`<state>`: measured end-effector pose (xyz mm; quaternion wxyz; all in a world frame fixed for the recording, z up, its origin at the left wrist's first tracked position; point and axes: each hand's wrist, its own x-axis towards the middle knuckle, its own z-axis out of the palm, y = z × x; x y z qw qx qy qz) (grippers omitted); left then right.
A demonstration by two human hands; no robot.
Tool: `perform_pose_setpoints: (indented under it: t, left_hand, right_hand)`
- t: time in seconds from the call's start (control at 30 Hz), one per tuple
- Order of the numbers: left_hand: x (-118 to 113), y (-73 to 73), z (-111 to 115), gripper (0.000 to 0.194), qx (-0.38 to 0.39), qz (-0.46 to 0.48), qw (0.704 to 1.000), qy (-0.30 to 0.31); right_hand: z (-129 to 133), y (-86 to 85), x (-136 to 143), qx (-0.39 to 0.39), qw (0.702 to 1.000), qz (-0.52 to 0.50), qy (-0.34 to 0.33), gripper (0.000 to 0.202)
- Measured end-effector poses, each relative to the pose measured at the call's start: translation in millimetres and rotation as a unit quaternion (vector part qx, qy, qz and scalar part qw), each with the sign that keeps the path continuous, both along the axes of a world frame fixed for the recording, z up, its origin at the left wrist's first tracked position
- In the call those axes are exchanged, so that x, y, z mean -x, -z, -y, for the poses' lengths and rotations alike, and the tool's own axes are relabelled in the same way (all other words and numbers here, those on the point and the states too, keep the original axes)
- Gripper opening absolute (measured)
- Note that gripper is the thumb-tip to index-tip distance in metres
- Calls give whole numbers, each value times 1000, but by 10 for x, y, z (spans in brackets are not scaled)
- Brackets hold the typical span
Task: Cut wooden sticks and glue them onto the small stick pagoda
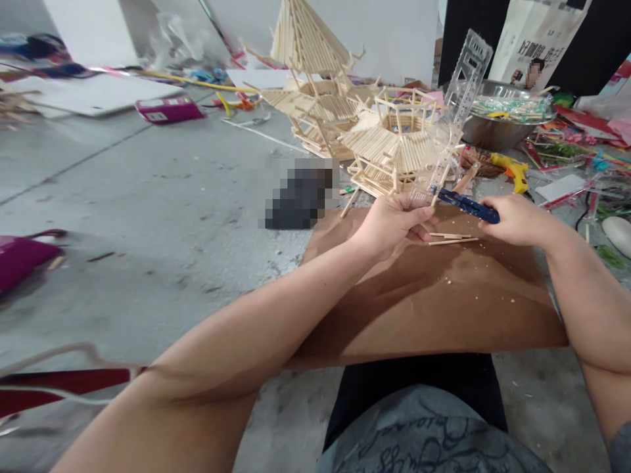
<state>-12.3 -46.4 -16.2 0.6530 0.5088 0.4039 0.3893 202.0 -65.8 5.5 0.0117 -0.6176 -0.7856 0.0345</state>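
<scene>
A grey floor, scuffed and scattered with crumbs and scraps, runs back to a pale wall, with a white board [93, 92] lying at the far left and a white printed bag [537, 46] against something black at the far right. In front of the person, a brown sheet [419, 309] lies on the floor, dotted with small pale bits. Over its far edge, the left hand [394, 226] pinches a clear ruler [466, 85], which stands up at a slant, together with a thin wooden stick [437, 187]. The right hand [515, 220] is wrapped round blue-handled pliers [470, 207], whose tip points left and meets the stick, or nearly so; which, I cannot tell. A few short sticks [451, 240] lie on the sheet just beside the left hand's fingers. Just beyond stands a low stick-built structure [389, 148] with a sloping roof, and behind it to the left a taller tower [315, 39] with a pointed top. To the right are a metal bowl [493, 131] of packets and a yellow glue gun [515, 172]. A purple box [170, 110] lies well apart, to the left.
</scene>
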Motion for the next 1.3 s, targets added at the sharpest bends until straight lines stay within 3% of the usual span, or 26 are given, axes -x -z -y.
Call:
perform_pose_setpoints:
  t: [0.4,0.7,1.0,1.2,1.3]
  left_hand:
    - [-14,6,19,4,-10,-22,1000,-15]
    - [-50,30,58,9,-80,-59,993,-66]
    - [-102,100,76,5,-46,8,996,-75]
    - [-50,89,-5,5,-62,-9,992,-107]
    - [-19,78,-33,6,-81,-8,990,-114]
  right_hand:
    - [-7,11,-19,-13,1000,14,4,33]
    - [-12,22,-35,-23,999,29,1,33]
    - [-20,40,-38,-28,999,38,3,31]
    - [-114,101,-127,8,997,70,1,31]
    - [-115,74,-146,-23,997,64,21,28]
